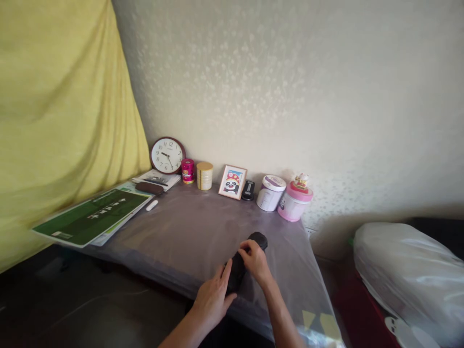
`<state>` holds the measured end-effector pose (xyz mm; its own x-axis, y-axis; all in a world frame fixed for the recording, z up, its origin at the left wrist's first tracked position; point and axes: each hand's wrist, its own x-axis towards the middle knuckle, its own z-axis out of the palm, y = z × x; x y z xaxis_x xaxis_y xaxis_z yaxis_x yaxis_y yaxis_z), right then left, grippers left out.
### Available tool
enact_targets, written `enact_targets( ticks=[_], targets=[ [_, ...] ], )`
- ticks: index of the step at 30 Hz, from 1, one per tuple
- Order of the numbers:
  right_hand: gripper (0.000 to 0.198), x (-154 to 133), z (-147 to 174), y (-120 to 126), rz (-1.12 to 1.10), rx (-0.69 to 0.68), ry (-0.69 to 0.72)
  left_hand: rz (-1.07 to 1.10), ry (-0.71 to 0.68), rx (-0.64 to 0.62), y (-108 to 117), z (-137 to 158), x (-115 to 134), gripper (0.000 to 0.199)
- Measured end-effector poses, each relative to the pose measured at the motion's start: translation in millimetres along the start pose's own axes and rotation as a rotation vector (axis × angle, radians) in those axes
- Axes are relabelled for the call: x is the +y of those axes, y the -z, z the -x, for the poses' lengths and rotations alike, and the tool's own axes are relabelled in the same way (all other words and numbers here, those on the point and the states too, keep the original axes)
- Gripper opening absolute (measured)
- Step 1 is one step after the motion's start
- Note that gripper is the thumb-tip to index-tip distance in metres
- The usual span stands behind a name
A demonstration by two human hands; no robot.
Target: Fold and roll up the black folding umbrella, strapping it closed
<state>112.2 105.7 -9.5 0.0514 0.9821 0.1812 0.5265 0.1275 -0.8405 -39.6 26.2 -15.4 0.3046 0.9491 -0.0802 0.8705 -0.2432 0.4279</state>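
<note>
Between 2 hands (pixel 213 296) (pixel 254 260), black umbrella (pixel 237 271) perhaps

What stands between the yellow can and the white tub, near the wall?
In the head view, the framed panda picture stands there, and just right of it a small black object.

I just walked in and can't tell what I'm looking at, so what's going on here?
A person is handling a black elongated item near the front edge of a covered table. The left-hand grip lies along its near part; the right-hand grip has its fingers bent against it near the far end. What exactly it is, I can't tell. Behind, a round clock, a framed panda picture and lidded containers stand along the wall.
</note>
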Motion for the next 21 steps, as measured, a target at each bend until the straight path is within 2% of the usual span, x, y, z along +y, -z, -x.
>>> enact_targets(
  ticks=[2, 4, 7, 11, 14, 16, 18, 21],
  targets=[
    [0.022, 5.0, -1.3, 4.5, -0.179, 0.014, -0.128, 0.045, 0.006, -0.011, -0.1, 4.4, -6.0, 0.073],
    [0.028, 8.4, -2.0, 10.3, -0.283, 0.067, -0.164, 0.056, 0.008, 0.000, -1.3, 8.8, -11.6, 0.073],
    [0.027, 6.5, -1.6, 16.7, -0.294, 0.080, -0.064, 0.005, 0.013, 0.051, -1.3, 13.7, -15.2, 0.074],
    [0.024, -2.2, 0.6, 14.8, -0.129, -0.063, 0.114, -0.067, -0.033, 0.096, 2.7, 14.9, -11.3, 0.077],
    [0.029, -3.8, 1.5, 8.3, 0.016, -0.136, 0.178, -0.076, -0.097, 0.106, 2.6, 13.1, -8.3, 0.080],
    [0.033, -2.3, 1.9, 4.5, 0.049, -0.133, 0.187, -0.075, -0.121, 0.099, 0.5, 11.7, -7.9, 0.081],
    [0.031, -1.0, 3.5, 3.2, -0.014, -0.108, 0.170, -0.078, -0.130, 0.091, -1.9, 10.8, -8.5, 0.079],
    [0.023, -1.2, 10.6, 10.3, -0.233, -0.079, 0.109, -0.092, -0.140, 0.089, -4.9, 10.3, -9.7, 0.076]
  ],
)
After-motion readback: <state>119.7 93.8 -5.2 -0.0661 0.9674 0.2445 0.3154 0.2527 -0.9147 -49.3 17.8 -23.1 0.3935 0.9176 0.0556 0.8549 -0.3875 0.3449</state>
